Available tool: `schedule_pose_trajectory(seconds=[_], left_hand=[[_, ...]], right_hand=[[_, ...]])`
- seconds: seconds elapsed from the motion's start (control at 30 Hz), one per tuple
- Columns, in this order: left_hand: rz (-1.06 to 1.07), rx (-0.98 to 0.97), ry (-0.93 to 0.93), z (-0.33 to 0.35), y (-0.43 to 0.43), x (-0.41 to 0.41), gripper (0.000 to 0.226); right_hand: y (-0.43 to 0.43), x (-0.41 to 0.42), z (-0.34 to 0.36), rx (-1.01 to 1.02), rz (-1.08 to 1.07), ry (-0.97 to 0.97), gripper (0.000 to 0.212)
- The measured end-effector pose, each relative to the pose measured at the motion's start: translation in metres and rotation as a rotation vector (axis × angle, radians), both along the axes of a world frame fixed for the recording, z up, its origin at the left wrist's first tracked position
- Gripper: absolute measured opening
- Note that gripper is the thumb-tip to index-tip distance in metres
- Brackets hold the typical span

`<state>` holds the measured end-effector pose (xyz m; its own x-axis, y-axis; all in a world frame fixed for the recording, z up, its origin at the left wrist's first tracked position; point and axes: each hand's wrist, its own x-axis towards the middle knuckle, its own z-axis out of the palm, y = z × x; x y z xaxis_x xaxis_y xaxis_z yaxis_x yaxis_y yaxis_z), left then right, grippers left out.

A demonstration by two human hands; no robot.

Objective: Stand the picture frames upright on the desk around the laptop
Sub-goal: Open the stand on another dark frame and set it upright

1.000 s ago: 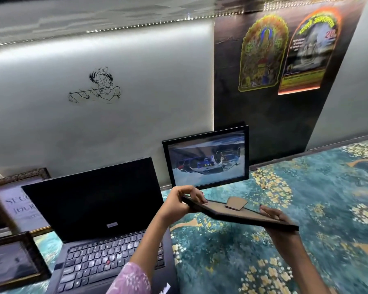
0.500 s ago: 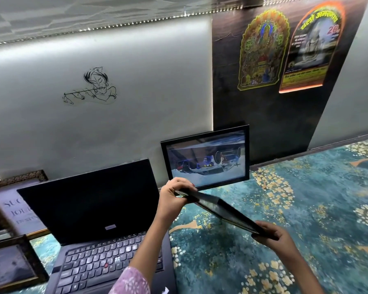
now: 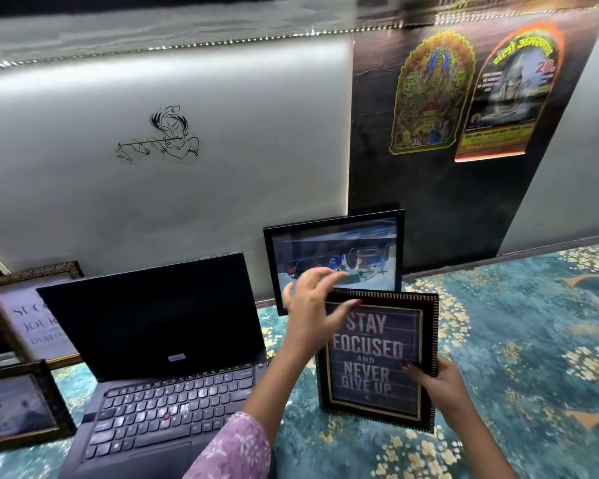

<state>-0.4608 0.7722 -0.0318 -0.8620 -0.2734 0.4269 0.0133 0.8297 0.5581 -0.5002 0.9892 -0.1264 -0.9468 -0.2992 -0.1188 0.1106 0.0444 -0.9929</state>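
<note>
Between the hands, the "Stay Focused" frame stands near-upright on the table. Right hand pinches its right edge; left hand hovers spread at the top-left corner. Judged rigid, light, glazing fragile: grip rails, not face.

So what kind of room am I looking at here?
Probably a home desk or study corner: an open laptop on a teal floral cover, framed prints such as the motto frame, and religious posters on the wall.
</note>
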Motion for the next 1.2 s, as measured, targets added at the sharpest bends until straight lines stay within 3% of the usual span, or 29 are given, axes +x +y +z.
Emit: schedule_pose_trajectory(seconds=[0.07,0.13,0.17,0.23,0.33,0.6,0.7,0.83,1.0,1.2], left_hand=[[0.108,0.305,-0.017,-0.002,-0.003,0.006,0.048],[0.207,0.727,-0.147,-0.007,-0.006,0.014,0.039],[0.229,0.906,-0.299,-0.012,-0.009,0.016,0.044],[0.155,1.188,-0.641,-0.026,-0.014,0.026,0.069],[-0.068,1.428,-0.889,-0.052,-0.016,0.035,0.093],[-0.138,1.247,-1.104,-0.077,0.008,0.012,0.048],[-0.137,1.345,-1.033,-0.084,0.021,0.006,0.056],[-0.060,1.293,-1.008,-0.086,0.034,0.002,0.048],[0.050,1.236,-1.115,-0.094,0.038,0.010,0.077],[-0.036,1.299,-1.105,-0.091,0.040,0.006,0.054]], right_hand=[[0.009,0.001,0.000,-0.029,-0.017,-0.048,0.016],[0.016,0.001,0.001,-0.069,-0.021,-0.079,0.012],[0.018,0.002,0.002,-0.094,-0.017,-0.082,0.021],[0.022,0.000,0.002,-0.121,-0.008,-0.108,0.060],[0.024,0.000,0.008,-0.145,0.056,-0.117,0.080],[0.044,-0.006,0.006,-0.019,0.151,-0.084,0.087],[0.054,-0.008,0.005,-0.008,0.137,-0.100,0.088],[0.065,-0.008,0.004,-0.047,0.129,-0.102,0.065],[0.069,-0.010,0.002,-0.120,0.099,-0.128,0.082],[0.068,-0.016,0.004,-0.100,0.164,-0.102,0.076]])
